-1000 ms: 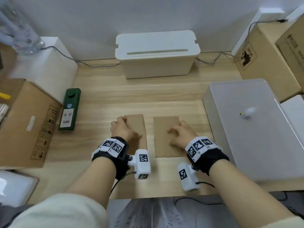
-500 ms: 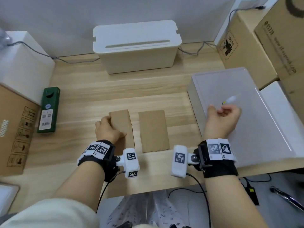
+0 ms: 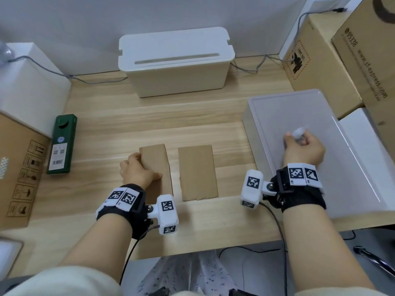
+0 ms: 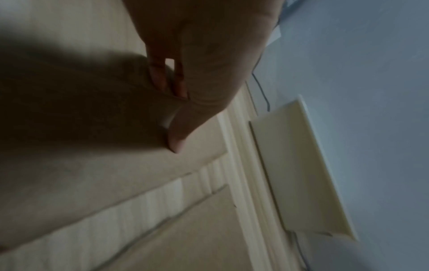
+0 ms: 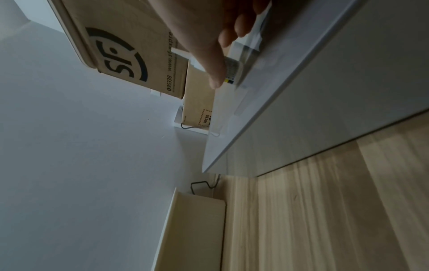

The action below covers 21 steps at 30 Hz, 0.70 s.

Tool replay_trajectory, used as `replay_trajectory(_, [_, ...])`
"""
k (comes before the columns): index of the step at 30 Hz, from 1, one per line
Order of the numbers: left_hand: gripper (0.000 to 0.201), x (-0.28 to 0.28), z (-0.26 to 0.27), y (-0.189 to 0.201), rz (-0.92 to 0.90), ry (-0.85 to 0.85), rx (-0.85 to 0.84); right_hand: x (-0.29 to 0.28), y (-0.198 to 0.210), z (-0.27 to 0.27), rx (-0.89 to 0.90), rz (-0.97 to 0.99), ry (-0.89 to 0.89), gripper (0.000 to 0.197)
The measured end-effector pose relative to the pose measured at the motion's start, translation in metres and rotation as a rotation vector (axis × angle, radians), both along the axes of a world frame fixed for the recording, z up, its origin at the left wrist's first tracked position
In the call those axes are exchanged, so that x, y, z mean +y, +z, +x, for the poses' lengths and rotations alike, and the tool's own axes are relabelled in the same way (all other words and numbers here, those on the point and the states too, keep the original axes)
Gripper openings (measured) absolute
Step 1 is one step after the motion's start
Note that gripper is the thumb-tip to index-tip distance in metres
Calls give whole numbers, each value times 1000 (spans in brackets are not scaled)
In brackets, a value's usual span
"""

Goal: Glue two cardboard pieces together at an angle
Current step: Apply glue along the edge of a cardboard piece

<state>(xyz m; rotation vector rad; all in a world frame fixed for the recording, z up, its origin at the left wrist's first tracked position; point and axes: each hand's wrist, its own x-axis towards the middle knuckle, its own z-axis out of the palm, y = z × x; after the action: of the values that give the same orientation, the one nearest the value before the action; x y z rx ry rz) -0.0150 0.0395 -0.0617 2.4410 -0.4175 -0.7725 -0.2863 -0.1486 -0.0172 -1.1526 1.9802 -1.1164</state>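
Two brown cardboard pieces lie flat side by side on the wooden table. My left hand holds the left cardboard piece at its left edge, with the thumb pressed on top. The right cardboard piece lies free and untouched. My right hand is over the grey box lid at the right and pinches a small glue bottle. In the right wrist view the glue bottle shows a white nozzle pointing away from the palm.
A white cable box stands at the back centre. A green device lies at the left beside a cardboard box. Stacked cardboard boxes fill the back right. The table's front edge runs just under my wrists.
My right hand left the right cardboard piece, moved right onto the grey box and took hold of the glue bottle. The left hand stayed on the left piece.
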Motion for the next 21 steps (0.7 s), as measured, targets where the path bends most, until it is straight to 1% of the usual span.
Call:
replay_trajectory(1, [89, -4, -4, 6, 26, -32, -65, 2, 2, 1, -7, -23, 1, 29])
replay_trajectory(2, [88, -10, -7, 13, 11, -96, -151, 3, 5, 4, -23, -60, 16, 28])
replay_trajectory(3, [86, -18, -11, 19, -46, -213, -226, 5, 10, 9, -41, -108, 49, 27])
replay_trajectory(4, [83, -26, -15, 24, -107, -388, -262, 8, 16, 16, -64, -158, 97, 24])
replay_trajectory(5, [79, -34, -19, 29, -139, -605, -259, 12, 21, 24, -100, -204, 150, 20])
replay_trajectory(6, [76, -42, -23, 32, -125, -826, -241, 16, 27, 33, -151, -230, 210, 16])
replay_trajectory(7, [75, -48, -27, 33, -71, -1014, -225, 20, 30, 43, -203, -232, 276, 15])
replay_trajectory(8, [75, -52, -31, 30, -7, -1150, -220, 24, 32, 53, -254, -220, 343, 16])
replay_trajectory(9, [78, -53, -35, 26, 47, -1234, -221, 29, 32, 62, -307, -202, 414, 15])
replay_trajectory(11, [80, -52, -38, 14, 110, -1305, -218, 40, 28, 76, -410, -149, 571, 13])
replay_trajectory(12, [78, -49, -38, 8, 119, -1311, -213, 45, 24, 81, -443, -122, 639, 15])
replay_trajectory(14, [68, -44, -36, 0, 91, -1271, -186, 52, 11, 83, -472, -77, 724, 18])
replay_trajectory(16, [61, -41, -37, -6, 30, -1201, -158, 57, -5, 83, -489, -35, 765, 19])
replay_trajectory(18, [60, -40, -43, -9, -29, -1137, -160, 59, -19, 82, -516, -7, 781, 20])
replay_trajectory(19, [61, -40, -45, -10, -39, -1121, -167, 59, -25, 82, -544, 19, 780, 21])
replay_trajectory(21, [71, -41, -48, -12, -24, -1150, -180, 58, -34, 80, -602, 84, 753, 19])
